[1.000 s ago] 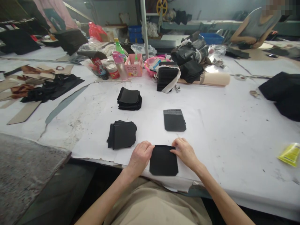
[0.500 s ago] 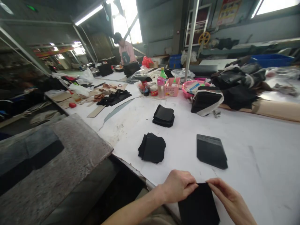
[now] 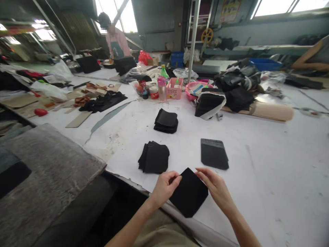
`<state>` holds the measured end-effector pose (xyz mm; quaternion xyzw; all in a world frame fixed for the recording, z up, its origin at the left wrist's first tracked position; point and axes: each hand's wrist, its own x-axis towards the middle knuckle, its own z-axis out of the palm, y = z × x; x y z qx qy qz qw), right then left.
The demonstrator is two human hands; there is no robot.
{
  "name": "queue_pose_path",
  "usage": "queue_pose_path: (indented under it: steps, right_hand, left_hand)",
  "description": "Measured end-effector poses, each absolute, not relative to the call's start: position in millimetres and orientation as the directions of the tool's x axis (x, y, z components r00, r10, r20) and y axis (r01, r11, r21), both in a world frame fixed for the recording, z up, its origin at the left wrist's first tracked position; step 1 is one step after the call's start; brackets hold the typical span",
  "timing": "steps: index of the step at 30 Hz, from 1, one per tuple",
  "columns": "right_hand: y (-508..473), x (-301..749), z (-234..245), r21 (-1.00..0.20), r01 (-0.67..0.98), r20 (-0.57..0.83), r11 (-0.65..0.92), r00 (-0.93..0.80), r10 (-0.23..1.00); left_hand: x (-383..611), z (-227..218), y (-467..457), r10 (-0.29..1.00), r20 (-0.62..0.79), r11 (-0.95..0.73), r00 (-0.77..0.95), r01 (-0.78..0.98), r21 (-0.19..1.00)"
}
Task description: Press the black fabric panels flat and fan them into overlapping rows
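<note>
My left hand [image 3: 166, 187] and my right hand [image 3: 216, 188] both pinch a black fabric piece [image 3: 189, 193], held at the near edge of the white table [image 3: 269, 164] and turned cornerwise. My left fingers grip its left corner, my right fingers its upper right edge. Just beyond lie a loose stack of black pieces [image 3: 154, 157] on the left and a neat dark grey stack [image 3: 214, 153] on the right. A third black stack [image 3: 166, 121] sits farther back.
Bottles, a pink box [image 3: 174, 88] and a pink basin [image 3: 197, 90] stand at the table's middle rear, beside black fabric bundles [image 3: 226, 90] and a cardboard roll [image 3: 267, 111]. A grey felt slab [image 3: 46, 168] lies at my left. A person [image 3: 115, 41] stands far back left.
The camera has swung up and left, then partly back. The black piece, flat and square between my hands a second ago, is now lifted and rotated onto a corner.
</note>
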<state>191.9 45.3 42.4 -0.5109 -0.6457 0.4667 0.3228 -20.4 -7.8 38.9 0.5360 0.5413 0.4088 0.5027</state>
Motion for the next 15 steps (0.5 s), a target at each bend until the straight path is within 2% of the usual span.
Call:
queue_pose_path:
  steps: [9, 15]
  right_hand:
    - [39, 166, 42, -0.944, 0.327, -0.058, 0.045, -0.298, 0.953]
    - [43, 173, 37, -0.920, 0.379, -0.013, 0.099, -0.282, 0.959]
  left_hand:
    - [-11, 32, -15, 0.984, -0.145, 0.129, 0.103, 0.148, 0.980]
    - [-17, 36, -13, 0.994, -0.089, 0.070, 0.065, 0.251, 0.965]
